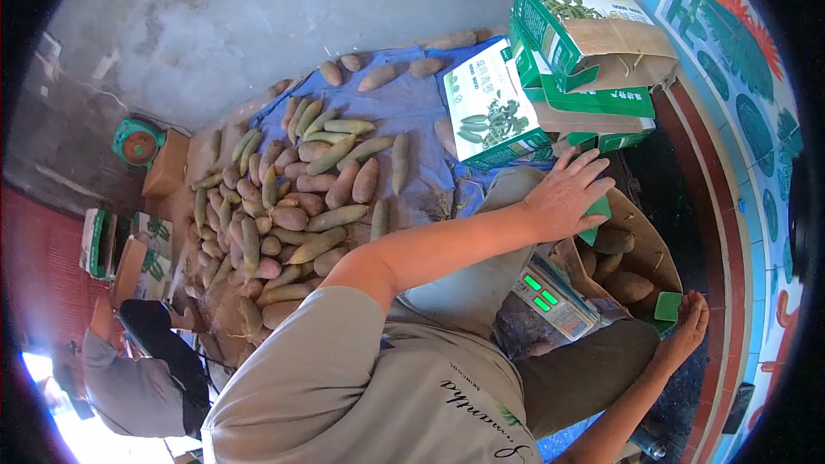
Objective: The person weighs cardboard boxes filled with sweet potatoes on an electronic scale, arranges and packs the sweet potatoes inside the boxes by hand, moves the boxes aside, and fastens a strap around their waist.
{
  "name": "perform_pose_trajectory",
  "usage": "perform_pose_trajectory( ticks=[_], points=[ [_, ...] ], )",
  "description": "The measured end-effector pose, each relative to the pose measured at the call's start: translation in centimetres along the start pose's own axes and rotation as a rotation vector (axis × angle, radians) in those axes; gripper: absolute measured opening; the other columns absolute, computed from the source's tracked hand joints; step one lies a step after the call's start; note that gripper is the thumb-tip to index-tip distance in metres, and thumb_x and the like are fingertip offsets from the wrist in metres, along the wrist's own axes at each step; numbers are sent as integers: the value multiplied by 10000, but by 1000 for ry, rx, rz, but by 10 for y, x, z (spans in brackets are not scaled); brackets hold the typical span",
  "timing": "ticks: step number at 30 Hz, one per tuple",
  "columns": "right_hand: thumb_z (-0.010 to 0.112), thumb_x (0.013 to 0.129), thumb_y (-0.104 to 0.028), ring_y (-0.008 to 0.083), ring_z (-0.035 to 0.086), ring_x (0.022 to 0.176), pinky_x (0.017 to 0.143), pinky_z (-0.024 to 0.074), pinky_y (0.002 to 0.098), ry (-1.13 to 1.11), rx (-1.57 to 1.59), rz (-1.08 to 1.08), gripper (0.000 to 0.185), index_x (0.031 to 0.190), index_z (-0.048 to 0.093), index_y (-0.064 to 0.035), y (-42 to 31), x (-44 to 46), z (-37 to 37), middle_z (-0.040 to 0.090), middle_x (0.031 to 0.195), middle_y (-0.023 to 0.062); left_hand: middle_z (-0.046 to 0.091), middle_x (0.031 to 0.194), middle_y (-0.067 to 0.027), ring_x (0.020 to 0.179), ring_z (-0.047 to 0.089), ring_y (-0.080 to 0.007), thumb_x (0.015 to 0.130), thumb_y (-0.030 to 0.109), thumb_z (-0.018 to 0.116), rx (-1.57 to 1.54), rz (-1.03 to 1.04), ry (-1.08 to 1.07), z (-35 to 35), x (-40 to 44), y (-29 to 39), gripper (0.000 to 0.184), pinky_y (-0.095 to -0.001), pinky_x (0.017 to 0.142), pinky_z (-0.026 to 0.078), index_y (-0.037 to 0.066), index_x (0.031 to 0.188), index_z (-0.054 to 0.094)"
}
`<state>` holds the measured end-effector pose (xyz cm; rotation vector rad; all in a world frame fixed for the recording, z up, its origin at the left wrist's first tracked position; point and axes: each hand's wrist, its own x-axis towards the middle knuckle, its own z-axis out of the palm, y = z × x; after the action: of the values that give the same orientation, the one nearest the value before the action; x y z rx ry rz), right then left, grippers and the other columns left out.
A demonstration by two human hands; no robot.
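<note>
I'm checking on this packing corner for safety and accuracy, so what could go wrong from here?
The right hand is at a green cardboard flap of the open brown cardboard box, which seems to sit on the grey electronic scale with green digits; pressing there might skew the reading. The left hand is near the stacked green-and-white cardboard boxes, so a bump could topple the top one. The loose green and reddish root vegetables might roll underfoot.
</note>
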<state>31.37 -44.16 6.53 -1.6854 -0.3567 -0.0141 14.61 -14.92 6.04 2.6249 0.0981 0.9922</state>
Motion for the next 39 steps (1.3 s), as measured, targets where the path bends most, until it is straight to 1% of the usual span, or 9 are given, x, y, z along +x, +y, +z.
perform_pose_trajectory(
  ticks=[17, 19, 20, 22, 23, 27, 30, 37, 39],
  points=[
    [457, 934, -184, 171, 560, 960, 845, 441, 301, 25, -144, 12, 253, 1004, 597, 15, -5, -1, 4, 601, 994, 81, 430, 1257, -194, 1223, 356, -359, 719, 308, 667, 64, 2, 4, -1, -1, 0, 517, -500, 1023, 264, 44, 1135, 508],
    [467, 921, -173, 170, 571, 938, 839, 442, 295, 37, -280, -46, 239, 990, 614, 3, -4, -2, 6, 607, 992, 87, 448, 1261, -193, 1194, 396, -363, 692, 285, 676, 38, 32, -2, -2, 2, -4, 513, -479, 998, 309, 46, 1118, 519],
    [464, 920, -169, 165, 577, 902, 825, 444, 294, 35, -564, -331, 229, 980, 622, -14, 13, 1, -3, 611, 980, 84, 459, 1258, -183, 1172, 419, -359, 675, 245, 682, 25, 10, -45, -5, 5, -3, 497, -473, 979, 332, 39, 1099, 527],
    [496, 905, -229, 202, 585, 844, 781, 447, 311, 92, -340, -118, 250, 948, 625, -19, -13, -9, 8, 627, 907, 99, 457, 1262, -178, 1175, 417, -350, 667, 165, 694, 22, -36, -85, -8, 10, 6, 482, -463, 985, 323, 36, 1100, 527],
    [511, 896, -244, 189, 589, 803, 756, 447, 307, 179, -299, -61, 260, 897, 633, -15, -8, -6, 7, 631, 844, 98, 477, 1225, -200, 1135, 442, -383, 663, 211, 700, 48, 16, -68, -10, 14, 13, 483, -484, 964, 327, 34, 1079, 530],
    [504, 903, -173, 122, 551, 723, 693, 436, 264, 215, 43, -49, 252, 754, 602, 5, 3, -4, -8, 601, 737, 49, 442, 1269, -201, 1190, 375, -411, 765, 232, 623, 67, 82, -93, 2, 8, 14, 479, -511, 997, 276, 15, 1168, 484],
    [523, 901, -164, 95, 533, 684, 651, 427, 245, 281, 117, -126, 234, 738, 585, -9, 7, 1, -35, 578, 702, 31, 435, 1283, -193, 1200, 367, -409, 791, 240, 602, 95, 114, -104, 8, 8, 19, 470, -515, 1007, 260, 14, 1183, 475],
    [550, 877, -69, 40, 491, 596, 533, 409, 194, 579, 52, -209, 50, 871, 599, -65, 44, 21, -161, 552, 692, -28, 441, 1276, -198, 1202, 359, -409, 828, 287, 560, 106, 136, -132, 18, 13, 33, 450, -516, 1011, 248, 9, 1173, 483],
    [557, 847, -79, 71, 528, 578, 542, 439, 240, 737, -277, -79, 92, 910, 621, -61, 54, 23, -209, 570, 630, 11, 443, 1274, -199, 1202, 359, -409, 831, 294, 554, 123, 148, -151, 21, 13, 34, 449, -516, 1011, 248, 9, 1172, 483]
  ],
)
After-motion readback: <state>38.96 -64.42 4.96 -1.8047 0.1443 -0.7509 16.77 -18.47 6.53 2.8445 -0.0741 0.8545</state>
